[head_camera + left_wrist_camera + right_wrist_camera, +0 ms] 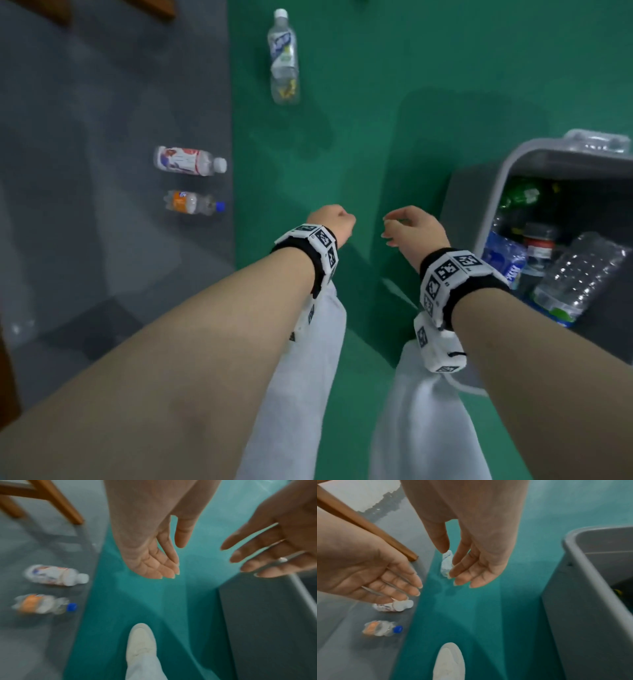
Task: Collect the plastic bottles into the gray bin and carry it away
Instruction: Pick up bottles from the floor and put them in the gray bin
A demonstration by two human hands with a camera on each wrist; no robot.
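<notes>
Three plastic bottles lie on the floor. A clear one with a white cap point(283, 56) is far ahead on the green floor. A red-and-white labelled bottle point(189, 161) and an orange-labelled, blue-capped bottle point(192, 202) lie on the grey floor at left. The gray bin point(507, 178) stands at right with several bottles inside. My left hand point(331, 222) and right hand point(409, 224) hang side by side above the green floor, both empty. In the wrist views the left hand point(164, 561) and right hand point(471, 566) show relaxed, nearly straight fingers.
Wooden chair legs point(56, 503) stand on the grey floor at the far left. My white shoe point(141, 641) and light trouser legs point(308, 377) are below the hands. Green floor lies open between the bin and the far bottle.
</notes>
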